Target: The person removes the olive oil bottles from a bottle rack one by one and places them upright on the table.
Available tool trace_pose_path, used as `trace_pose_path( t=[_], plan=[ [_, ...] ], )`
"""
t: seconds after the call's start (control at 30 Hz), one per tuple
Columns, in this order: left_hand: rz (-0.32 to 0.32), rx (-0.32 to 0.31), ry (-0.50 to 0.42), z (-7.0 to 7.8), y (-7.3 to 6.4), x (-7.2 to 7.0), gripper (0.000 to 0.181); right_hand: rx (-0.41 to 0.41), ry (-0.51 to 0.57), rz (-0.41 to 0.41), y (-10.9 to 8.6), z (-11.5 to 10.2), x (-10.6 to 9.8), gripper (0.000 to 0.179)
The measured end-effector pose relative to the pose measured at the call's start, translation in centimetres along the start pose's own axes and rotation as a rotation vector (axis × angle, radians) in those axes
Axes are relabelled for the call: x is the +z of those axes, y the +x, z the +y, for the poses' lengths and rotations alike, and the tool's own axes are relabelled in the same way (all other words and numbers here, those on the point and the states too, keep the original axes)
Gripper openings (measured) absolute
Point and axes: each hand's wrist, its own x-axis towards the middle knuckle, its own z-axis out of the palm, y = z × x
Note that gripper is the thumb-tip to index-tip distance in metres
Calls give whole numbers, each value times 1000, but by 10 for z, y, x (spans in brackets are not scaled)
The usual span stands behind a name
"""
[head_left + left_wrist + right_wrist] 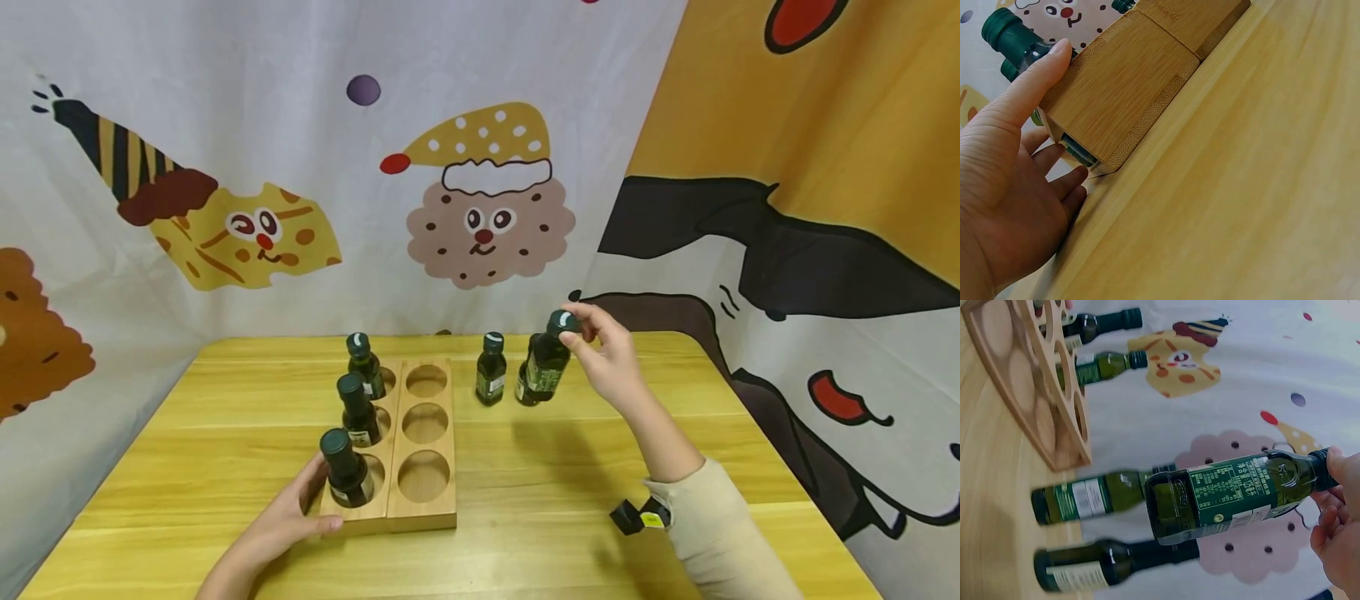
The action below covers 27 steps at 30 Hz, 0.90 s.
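Note:
My right hand (611, 358) pinches the dark green cap of a glass bottle (546, 371), raised off the table. In the right wrist view this bottle (1229, 497) is tilted, with its green label facing the camera. My left hand (281, 521) holds the near left corner of a wooden bottle rack (420, 522), thumb on the front and fingers along the side. In the left column of the rack stand three green-capped bottles: a near one (348, 475), a middle one (360, 417) and a far one (366, 367). The right column's round holes (424, 477) hold nothing.
On the table (517, 517), right of the rack, stands another green bottle (491, 371). Behind the raised bottle, one more bottle (525, 393) is partly hidden. A small black object (626, 517) shows by the right sleeve. A printed curtain (480, 308) hangs behind the table.

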Motion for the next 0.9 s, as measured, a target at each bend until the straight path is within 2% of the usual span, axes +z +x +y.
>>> trace_pose_path(
  t=[0.23,0.47,0.6,0.7,0.9],
  plan=[
    [7,-5,8,-2,0,-1,99,-5,-48,22,-2,10,-20,26],
    [3,-21,10,0,-1,-1,99,12,-118,21,-2,20,-30,26],
    [4,-32,-3,0,-1,-1,99,19,-142,25,-2,43,-35,28],
    [3,-31,-6,-2,0,0,100,58,-155,24,-2,62,-38,29],
    [-2,-25,-15,0,0,0,100,131,-169,22,0,76,-43,28]
  ],
)
